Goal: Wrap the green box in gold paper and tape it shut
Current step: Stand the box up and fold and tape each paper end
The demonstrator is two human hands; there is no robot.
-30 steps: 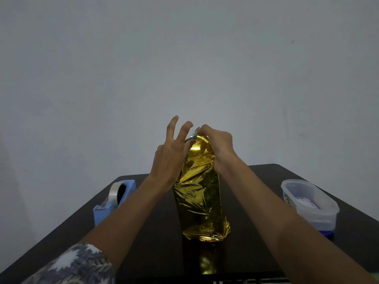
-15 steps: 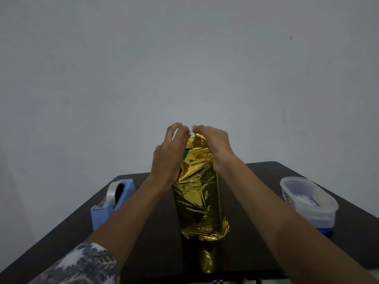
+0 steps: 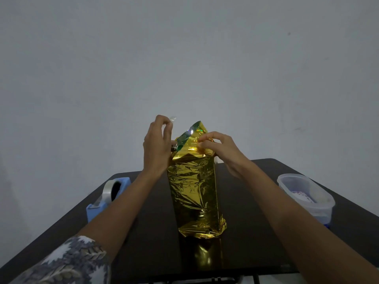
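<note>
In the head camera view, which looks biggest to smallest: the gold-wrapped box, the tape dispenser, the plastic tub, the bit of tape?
gold-wrapped box
plastic tub and tape dispenser: too alike to rank (arm hides part of dispenser)
bit of tape

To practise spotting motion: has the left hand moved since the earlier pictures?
Yes. The left hand, pinching a tape strip, has drawn left, toward the tape dispenser, off the top of the gold paper.
</note>
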